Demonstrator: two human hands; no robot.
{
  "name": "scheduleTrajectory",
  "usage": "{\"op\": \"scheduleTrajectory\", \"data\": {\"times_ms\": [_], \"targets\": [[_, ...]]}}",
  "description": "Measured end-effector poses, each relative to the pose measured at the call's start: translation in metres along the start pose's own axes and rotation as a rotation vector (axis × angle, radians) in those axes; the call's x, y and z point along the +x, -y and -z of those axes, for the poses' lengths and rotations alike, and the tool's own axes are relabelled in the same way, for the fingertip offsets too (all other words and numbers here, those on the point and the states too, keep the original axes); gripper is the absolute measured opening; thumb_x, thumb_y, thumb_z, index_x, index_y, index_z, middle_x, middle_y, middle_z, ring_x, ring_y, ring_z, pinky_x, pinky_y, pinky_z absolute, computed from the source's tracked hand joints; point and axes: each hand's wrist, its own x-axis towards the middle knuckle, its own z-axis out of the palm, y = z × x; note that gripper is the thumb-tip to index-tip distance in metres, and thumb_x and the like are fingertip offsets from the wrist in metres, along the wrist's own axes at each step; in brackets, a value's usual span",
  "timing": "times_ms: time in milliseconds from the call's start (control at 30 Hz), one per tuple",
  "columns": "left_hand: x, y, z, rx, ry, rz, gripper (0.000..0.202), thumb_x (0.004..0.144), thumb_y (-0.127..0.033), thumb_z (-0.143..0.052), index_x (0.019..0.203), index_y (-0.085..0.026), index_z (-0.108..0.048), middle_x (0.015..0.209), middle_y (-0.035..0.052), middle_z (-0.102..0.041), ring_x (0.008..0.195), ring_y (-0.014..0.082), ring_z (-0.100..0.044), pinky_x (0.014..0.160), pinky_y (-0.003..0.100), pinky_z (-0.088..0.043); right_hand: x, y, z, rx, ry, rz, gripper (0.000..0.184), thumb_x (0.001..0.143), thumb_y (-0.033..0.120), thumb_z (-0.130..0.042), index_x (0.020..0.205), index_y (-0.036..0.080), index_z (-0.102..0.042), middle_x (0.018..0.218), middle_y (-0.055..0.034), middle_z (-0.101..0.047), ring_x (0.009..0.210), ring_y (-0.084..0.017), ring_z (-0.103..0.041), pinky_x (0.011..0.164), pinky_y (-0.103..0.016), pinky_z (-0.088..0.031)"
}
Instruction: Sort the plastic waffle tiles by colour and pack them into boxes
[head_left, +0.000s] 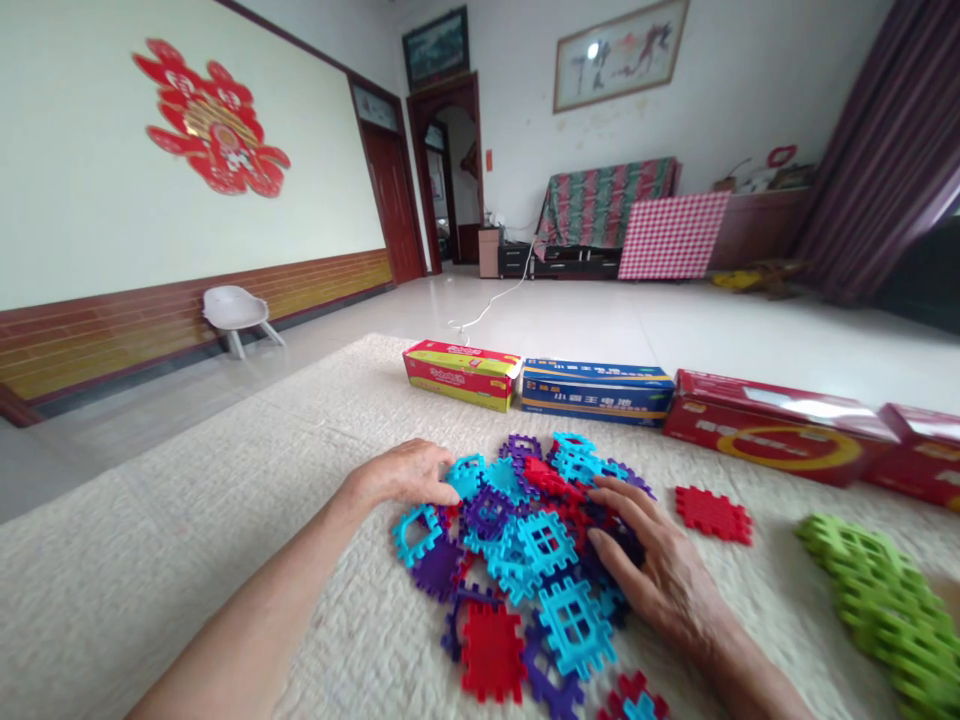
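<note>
A heap of flat plastic interlocking tiles point(525, 550) in blue, purple and red lies on a beige cloth point(225, 520). My left hand point(409, 472) rests on the heap's left edge, fingers curled loosely over a blue tile. On the right side of the heap my right hand point(652, 560) lies palm down, fingers stretched flat across red and purple tiles. Neither hand lifts anything.
A single red tile point(712, 514) lies apart to the right, and a group of green tiles point(885, 600) sits at the far right. Several long boxes, yellow-red point(461, 374), blue point(596, 392) and red point(772, 427), line the cloth's far edge. A white stool point(236, 312) stands by the left wall.
</note>
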Motion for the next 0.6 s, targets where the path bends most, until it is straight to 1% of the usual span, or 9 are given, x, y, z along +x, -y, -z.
{"op": "scheduleTrajectory", "data": {"times_ms": [33, 67, 167, 233, 333, 400, 433, 533, 600], "targets": [[0.002, -0.002, -0.002, 0.004, -0.005, -0.021, 0.022, 0.068, -0.035, -0.064, 0.082, -0.019, -0.066, 0.066, -0.0030, -0.060, 0.057, 0.0113, -0.050, 0.052, 0.021, -0.030, 0.000, 0.000, 0.000, 0.002, -0.001, 0.002, 0.033, 0.089, 0.042, -0.051, 0.115, 0.025, -0.060, 0.131, -0.0093, -0.056, 0.116, -0.027, -0.058, 0.098, -0.046, -0.049], [0.003, -0.003, -0.004, -0.004, -0.009, -0.039, 0.026, 0.067, -0.031, -0.064, 0.090, -0.019, -0.066, 0.068, -0.0026, -0.061, 0.058, 0.0116, -0.051, 0.052, 0.021, -0.031, 0.000, 0.000, 0.000, 0.004, -0.003, 0.003, 0.033, 0.088, 0.042, -0.052, 0.115, 0.026, -0.061, 0.131, -0.0091, -0.056, 0.116, -0.027, -0.058, 0.098, -0.046, -0.049], [0.007, 0.000, -0.008, -0.101, 0.022, -0.033, 0.054, 0.062, -0.019, -0.059, 0.116, -0.018, -0.062, 0.067, -0.0034, -0.061, 0.057, 0.0113, -0.051, 0.052, 0.021, -0.033, -0.001, -0.001, 0.000, 0.006, -0.005, 0.002, 0.033, 0.088, 0.041, -0.052, 0.116, 0.026, -0.060, 0.132, -0.0092, -0.056, 0.117, -0.027, -0.058, 0.099, -0.046, -0.048], [0.009, 0.008, -0.009, -0.203, 0.032, -0.017, 0.063, 0.061, -0.016, -0.055, 0.124, -0.016, -0.059, 0.063, -0.0049, -0.058, 0.055, 0.0100, -0.048, 0.052, 0.020, -0.034, -0.001, -0.003, 0.000, 0.005, 0.002, -0.004, 0.033, 0.088, 0.041, -0.051, 0.116, 0.025, -0.060, 0.133, -0.0093, -0.055, 0.118, -0.027, -0.057, 0.100, -0.047, -0.047], [0.012, 0.020, -0.008, -0.336, -0.009, -0.036, 0.062, 0.062, -0.016, -0.053, 0.123, -0.016, -0.061, 0.063, -0.0060, -0.055, 0.054, 0.0082, -0.045, 0.052, 0.019, -0.033, -0.002, -0.004, 0.000, 0.006, 0.017, -0.011, 0.033, 0.089, 0.041, -0.051, 0.117, 0.026, -0.059, 0.133, -0.0089, -0.055, 0.118, -0.027, -0.056, 0.101, -0.047, -0.046], [0.013, 0.024, -0.007, -0.397, -0.044, -0.043, 0.054, 0.064, -0.017, -0.053, 0.116, -0.017, -0.066, 0.064, -0.0054, -0.057, 0.055, 0.0079, -0.046, 0.053, 0.019, -0.034, -0.002, -0.004, 0.000, 0.012, 0.016, -0.015, 0.033, 0.089, 0.041, -0.050, 0.116, 0.025, -0.059, 0.133, -0.0090, -0.055, 0.119, -0.027, -0.056, 0.101, -0.047, -0.046], [0.014, 0.024, -0.006, -0.427, -0.081, -0.037, 0.048, 0.065, -0.018, -0.053, 0.111, -0.016, -0.068, 0.066, -0.0043, -0.059, 0.057, 0.0083, -0.048, 0.054, 0.019, -0.036, -0.002, -0.003, 0.000, 0.016, 0.012, -0.017, 0.033, 0.089, 0.041, -0.050, 0.117, 0.025, -0.058, 0.133, -0.0092, -0.054, 0.119, -0.027, -0.056, 0.101, -0.047, -0.046], [0.020, 0.015, -0.007, -0.552, -0.242, 0.007, 0.034, 0.068, -0.022, -0.055, 0.098, -0.013, -0.071, 0.076, 0.0003, -0.068, 0.067, 0.0117, -0.058, 0.063, 0.022, -0.043, -0.002, -0.002, 0.000, 0.026, -0.005, -0.019, 0.034, 0.089, 0.041, -0.050, 0.119, 0.024, -0.057, 0.132, -0.0099, -0.054, 0.120, -0.026, -0.055, 0.100, -0.045, -0.047], [0.027, 0.003, -0.010, -0.646, -0.300, 0.031, 0.033, 0.069, -0.024, -0.056, 0.097, -0.013, -0.070, 0.080, 0.0025, -0.071, 0.071, 0.0134, -0.061, 0.067, 0.024, -0.046, -0.002, -0.001, 0.001, 0.028, -0.014, -0.023, 0.035, 0.089, 0.040, -0.050, 0.119, 0.024, -0.056, 0.132, -0.0101, -0.055, 0.120, -0.026, -0.055, 0.100, -0.045, -0.047]]}}
